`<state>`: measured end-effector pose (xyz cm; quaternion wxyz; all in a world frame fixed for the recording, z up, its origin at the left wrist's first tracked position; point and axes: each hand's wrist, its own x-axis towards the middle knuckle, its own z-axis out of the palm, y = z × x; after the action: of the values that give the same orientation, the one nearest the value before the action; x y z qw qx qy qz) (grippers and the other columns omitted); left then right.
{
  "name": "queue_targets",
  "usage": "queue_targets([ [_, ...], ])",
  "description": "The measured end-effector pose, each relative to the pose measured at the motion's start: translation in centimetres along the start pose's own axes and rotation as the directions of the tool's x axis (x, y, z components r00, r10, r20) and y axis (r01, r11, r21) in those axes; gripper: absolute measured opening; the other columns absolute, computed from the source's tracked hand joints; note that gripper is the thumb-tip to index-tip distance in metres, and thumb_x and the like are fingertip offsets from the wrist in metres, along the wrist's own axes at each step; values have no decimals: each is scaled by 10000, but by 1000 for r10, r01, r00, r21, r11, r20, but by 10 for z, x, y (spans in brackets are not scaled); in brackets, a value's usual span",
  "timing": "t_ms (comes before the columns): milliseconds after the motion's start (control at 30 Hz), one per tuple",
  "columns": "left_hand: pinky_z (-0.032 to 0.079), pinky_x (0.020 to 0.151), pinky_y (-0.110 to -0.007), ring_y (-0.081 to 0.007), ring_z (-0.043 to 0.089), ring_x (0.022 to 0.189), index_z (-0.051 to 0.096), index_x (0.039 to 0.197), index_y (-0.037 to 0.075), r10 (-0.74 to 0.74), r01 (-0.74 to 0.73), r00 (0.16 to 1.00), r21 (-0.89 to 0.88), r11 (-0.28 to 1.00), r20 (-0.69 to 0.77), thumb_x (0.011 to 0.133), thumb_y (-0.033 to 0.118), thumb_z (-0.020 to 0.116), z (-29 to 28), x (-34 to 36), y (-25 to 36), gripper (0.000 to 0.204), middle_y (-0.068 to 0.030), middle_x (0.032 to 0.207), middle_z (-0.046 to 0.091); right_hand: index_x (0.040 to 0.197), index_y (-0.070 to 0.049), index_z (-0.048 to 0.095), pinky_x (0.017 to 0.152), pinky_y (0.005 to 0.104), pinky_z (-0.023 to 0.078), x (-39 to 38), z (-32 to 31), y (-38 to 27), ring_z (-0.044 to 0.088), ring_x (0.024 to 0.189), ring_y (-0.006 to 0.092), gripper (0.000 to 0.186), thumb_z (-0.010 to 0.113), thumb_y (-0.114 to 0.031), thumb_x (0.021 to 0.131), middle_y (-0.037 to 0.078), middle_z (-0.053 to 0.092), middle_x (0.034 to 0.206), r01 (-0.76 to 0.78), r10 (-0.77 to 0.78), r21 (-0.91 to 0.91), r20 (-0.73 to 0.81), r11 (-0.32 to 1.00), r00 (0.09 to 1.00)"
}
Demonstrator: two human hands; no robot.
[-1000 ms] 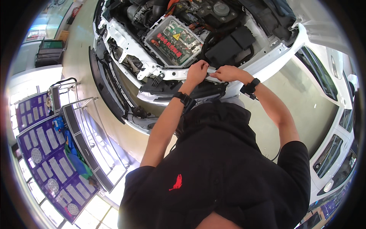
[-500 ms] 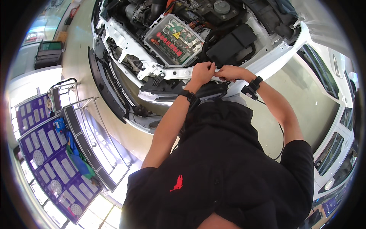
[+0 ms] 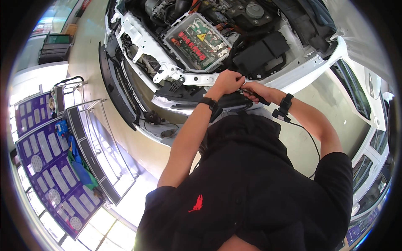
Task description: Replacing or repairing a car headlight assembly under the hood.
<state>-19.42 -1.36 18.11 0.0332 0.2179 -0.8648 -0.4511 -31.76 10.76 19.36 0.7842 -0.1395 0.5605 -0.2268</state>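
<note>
At the front of a white car's open engine bay, my left hand (image 3: 227,82) is closed above the white front crossmember (image 3: 197,79). What its fingers hold, if anything, is hidden. Beside it, my right hand (image 3: 258,90) is wrapped round a tool with a black handle (image 3: 264,101); the tool's head lies between the two hands and its exact kind cannot be made out. Just beyond my hands are a clear-covered electronics box (image 3: 199,42) with a yellow warning triangle and a black rectangular box (image 3: 261,50).
A detached black and white bumper (image 3: 113,83) curves along the car's left side. Further left stand a metal-framed cart (image 3: 90,150) and a purple panel (image 3: 52,175) with grey plates. Another white car (image 3: 360,96) is on the right. A cable (image 3: 312,140) hangs from my right wrist.
My right hand has drawn slightly toward me and turned, and the black handle now shows in it. The left hand stays close by. The whole view has shifted a little.
</note>
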Motion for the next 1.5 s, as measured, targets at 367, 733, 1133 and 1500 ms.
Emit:
queue_targets([
  [367, 425, 547, -411, -348, 532, 565, 597, 630, 17, 116, -122, 989, 59, 991, 93, 750, 279, 540, 1, 3, -12, 295, -170, 578, 546, 557, -144, 359, 435, 246, 249, 6, 17, 14, 283, 416, 86, 280, 487, -295, 755, -37, 310, 471, -15, 12, 192, 17, 981, 1000],
  [733, 416, 561, -410, -341, 528, 571, 580, 588, 27, 197, -223, 954, 99, 970, 224, 750, 293, 533, -2, 6, -16, 315, -154, 576, 546, 508, -166, 326, 450, 262, 251, 15, 42, 22, 257, 407, 85, 334, 564, -157, 743, -45, 284, 460, -27, 50, 249, -85, 968, 995],
  [1133, 469, 595, -401, -329, 573, 602, 640, 620, 56, 151, -223, 909, 146, 964, 389, 673, 292, 528, -9, 9, -14, 267, -152, 613, 591, 518, -170, 320, 452, 271, 258, 26, 59, 24, 268, 394, 89, 341, 572, -139, 747, -48, 277, 453, -75, 124, 361, -115, 930, 986],
  [1500, 473, 566, -405, -327, 575, 578, 645, 621, 55, 185, -255, 904, 139, 957, 387, 651, 282, 537, -15, 6, -12, 253, -145, 595, 589, 539, -156, 355, 484, 278, 287, 43, 79, 41, 278, 404, 103, 286, 549, -164, 749, -41, 271, 464, 2, 84, 506, -148, 862, 985],
])
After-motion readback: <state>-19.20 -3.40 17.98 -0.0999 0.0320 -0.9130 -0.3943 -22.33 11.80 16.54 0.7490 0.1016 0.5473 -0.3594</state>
